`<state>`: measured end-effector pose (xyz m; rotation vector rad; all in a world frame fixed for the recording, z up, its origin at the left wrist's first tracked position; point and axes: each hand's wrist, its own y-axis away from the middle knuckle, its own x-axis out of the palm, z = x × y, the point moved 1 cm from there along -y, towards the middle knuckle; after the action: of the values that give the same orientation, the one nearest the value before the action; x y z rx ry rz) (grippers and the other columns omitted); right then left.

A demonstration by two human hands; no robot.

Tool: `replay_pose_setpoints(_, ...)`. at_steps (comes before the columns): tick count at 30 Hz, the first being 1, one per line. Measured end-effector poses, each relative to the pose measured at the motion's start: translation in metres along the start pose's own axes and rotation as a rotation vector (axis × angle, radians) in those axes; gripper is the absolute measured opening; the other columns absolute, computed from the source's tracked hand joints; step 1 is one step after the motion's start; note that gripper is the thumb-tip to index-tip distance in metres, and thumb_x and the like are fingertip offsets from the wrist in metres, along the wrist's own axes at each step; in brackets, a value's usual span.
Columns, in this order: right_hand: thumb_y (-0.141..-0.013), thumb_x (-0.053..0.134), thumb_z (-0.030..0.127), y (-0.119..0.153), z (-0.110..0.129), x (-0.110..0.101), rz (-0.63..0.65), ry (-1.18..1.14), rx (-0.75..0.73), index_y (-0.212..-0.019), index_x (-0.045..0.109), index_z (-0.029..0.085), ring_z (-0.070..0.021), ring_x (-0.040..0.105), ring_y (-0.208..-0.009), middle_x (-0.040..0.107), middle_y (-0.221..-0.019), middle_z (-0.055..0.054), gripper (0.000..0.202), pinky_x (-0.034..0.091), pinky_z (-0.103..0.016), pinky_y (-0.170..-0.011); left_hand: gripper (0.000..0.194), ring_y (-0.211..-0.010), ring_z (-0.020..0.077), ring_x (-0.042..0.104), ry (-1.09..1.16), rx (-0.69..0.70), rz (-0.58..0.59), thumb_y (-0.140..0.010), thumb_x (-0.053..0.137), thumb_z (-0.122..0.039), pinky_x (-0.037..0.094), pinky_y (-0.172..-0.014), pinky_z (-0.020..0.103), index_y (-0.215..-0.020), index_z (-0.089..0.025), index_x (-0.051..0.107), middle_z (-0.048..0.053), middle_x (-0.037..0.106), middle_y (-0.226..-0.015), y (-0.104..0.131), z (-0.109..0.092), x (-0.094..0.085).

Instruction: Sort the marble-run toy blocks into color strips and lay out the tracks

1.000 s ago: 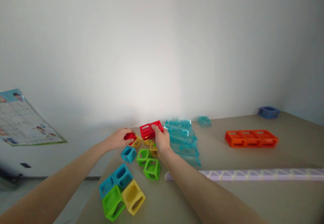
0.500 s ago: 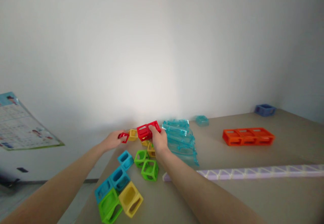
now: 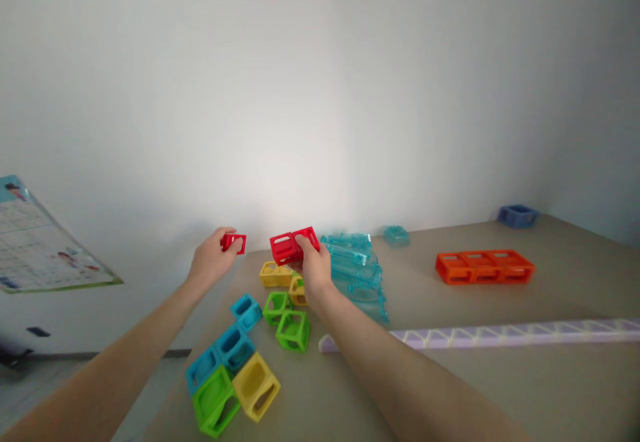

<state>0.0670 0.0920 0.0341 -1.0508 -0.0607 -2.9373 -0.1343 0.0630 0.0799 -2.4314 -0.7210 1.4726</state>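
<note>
My left hand [image 3: 215, 252] is closed on a red hollow cube block [image 3: 241, 245], raised above the table's left side. In my right hand [image 3: 314, 265] is a pair of joined red hollow cube blocks [image 3: 285, 247], gripped with the thumb on top. A gap separates the two red pieces. Below them lie yellow cube blocks [image 3: 270, 274], partly hidden by my right hand. Green cube blocks [image 3: 293, 331] sit nearer to me. Joined blue cube blocks [image 3: 233, 347] touch a green block [image 3: 216, 401] and a yellow block [image 3: 256, 385] at the front left.
Clear teal plastic pieces [image 3: 357, 272] are heaped beyond my right forearm, with a smaller teal piece [image 3: 397, 235] by the wall. An orange three-cell block [image 3: 484, 267], a dark blue block [image 3: 519, 216] and a long lilac strip [image 3: 500, 335] lie to the right. A poster [image 3: 45, 242] hangs at left.
My left hand has moved up and left with its red block, widening the gap to the other red blocks. My right hand has risen slightly. More of the yellow blocks shows.
</note>
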Motion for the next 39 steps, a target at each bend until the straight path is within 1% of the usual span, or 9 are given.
replay_pose_setpoints(2, -0.074, 0.065, 0.042, 0.006, 0.024, 0.006, 0.033, -0.052, -0.038, -0.09, 0.058, 0.017, -0.0157, 0.065, -0.061, 0.068, -0.073, -0.002, 0.031, 0.054, -0.026, -0.054, 0.036, -0.058, 0.0157, 0.057, 0.486, -0.098, -0.164, -0.077, 0.061, -0.042, 0.045, -0.056, 0.028, -0.106, -0.021, 0.058, 0.002, 0.064, -0.078, 0.022, -0.041, -0.005)
replay_pose_setpoints(6, -0.076, 0.068, 0.042, 0.034, 0.069, -0.014, 0.039, -0.16, -0.364, -0.089, 0.055, 0.02, -0.013, 0.061, -0.061, 0.064, -0.077, 0.001, 0.03, 0.053, -0.026, -0.057, 0.031, -0.054, 0.0124, 0.059, 1.314, -0.125, -0.126, -0.072, 0.071, -0.04, 0.044, -0.051, 0.024, -0.09, -0.017, 0.061, 0.001, 0.067, -0.074, 0.084, -0.125, 0.009)
replay_pose_setpoints(9, -0.078, 0.07, 0.038, 0.063, 0.081, -0.07, -0.028, 0.031, -0.646, -0.092, 0.057, 0.02, -0.0122, 0.059, -0.069, 0.062, -0.081, 0.002, 0.025, 0.051, -0.026, -0.069, 0.029, -0.064, 0.0144, 0.065, 1.623, -0.291, -0.02, -0.069, 0.075, -0.037, 0.048, -0.055, 0.024, -0.086, -0.015, 0.066, 0.003, 0.071, -0.077, 0.121, -0.166, 0.038)
replay_pose_setpoints(12, -0.078, 0.071, 0.034, 0.084, 0.083, -0.138, -0.066, 0.215, -0.696, -0.101, 0.058, 0.022, -0.0141, 0.06, -0.074, 0.064, -0.087, 0.0, 0.029, 0.051, -0.027, -0.07, 0.027, -0.066, 0.0134, 0.066, 1.838, -0.45, 0.033, -0.069, 0.077, -0.036, 0.049, -0.054, 0.022, -0.086, -0.016, 0.068, 0.002, 0.072, -0.078, 0.14, -0.187, 0.072)
replay_pose_setpoints(14, -0.077, 0.073, 0.034, 0.089, 0.087, -0.172, -0.128, 0.226, -0.653, -0.102, 0.057, 0.023, -0.0134, 0.059, -0.071, 0.064, -0.086, 0.0, 0.031, 0.051, -0.026, -0.065, 0.024, -0.066, 0.0131, 0.066, 1.923, -0.524, 0.086, -0.068, 0.078, -0.031, 0.05, -0.054, 0.022, -0.084, -0.016, 0.069, 0.002, 0.072, -0.076, 0.146, -0.193, 0.093)
replay_pose_setpoints(17, -0.079, 0.072, 0.036, 0.085, 0.094, -0.189, -0.153, 0.135, -0.561, -0.098, 0.056, 0.024, -0.014, 0.06, -0.064, 0.065, -0.084, 0.0, 0.028, 0.053, -0.027, -0.056, 0.021, -0.075, 0.0147, 0.068, 2.007, -0.487, 0.139, -0.066, 0.08, -0.022, 0.056, -0.065, 0.026, -0.083, -0.016, 0.07, 0.004, 0.074, -0.082, 0.15, -0.191, 0.113)
replay_pose_setpoints(26, -0.079, 0.072, 0.038, 0.073, 0.088, -0.171, -0.079, 0.0, -0.408, -0.097, 0.058, 0.021, -0.0154, 0.064, -0.066, 0.068, -0.087, -0.002, 0.029, 0.059, -0.03, -0.053, 0.029, -0.1, 0.0258, 0.068, 1.873, -0.401, 0.143, -0.076, 0.074, -0.033, 0.054, -0.089, 0.041, -0.097, -0.015, 0.068, 0.01, 0.075, -0.095, 0.156, -0.175, 0.117)
replay_pose_setpoints(33, -0.082, 0.069, 0.038, 0.08, 0.077, -0.172, 0.014, 0.074, -0.387, -0.099, 0.058, 0.023, -0.0157, 0.063, -0.069, 0.066, -0.086, -0.001, 0.026, 0.055, -0.027, -0.057, 0.023, -0.091, 0.0197, 0.07, 1.77, -0.303, 0.12, -0.075, 0.075, -0.029, 0.054, -0.087, 0.037, -0.093, -0.019, 0.063, 0.004, 0.073, -0.093, 0.164, -0.181, 0.125)
replay_pose_setpoints(39, -0.082, 0.069, 0.041, 0.08, 0.07, -0.175, 0.023, 0.134, -0.394, -0.102, 0.058, 0.024, -0.0161, 0.063, -0.078, 0.066, -0.091, -0.001, 0.029, 0.054, -0.029, -0.071, 0.015, -0.086, 0.0178, 0.069, 1.731, -0.207, 0.197, -0.08, 0.07, -0.027, 0.053, -0.082, 0.034, -0.088, -0.02, 0.059, 0.003, 0.07, -0.089, 0.168, -0.181, 0.127)
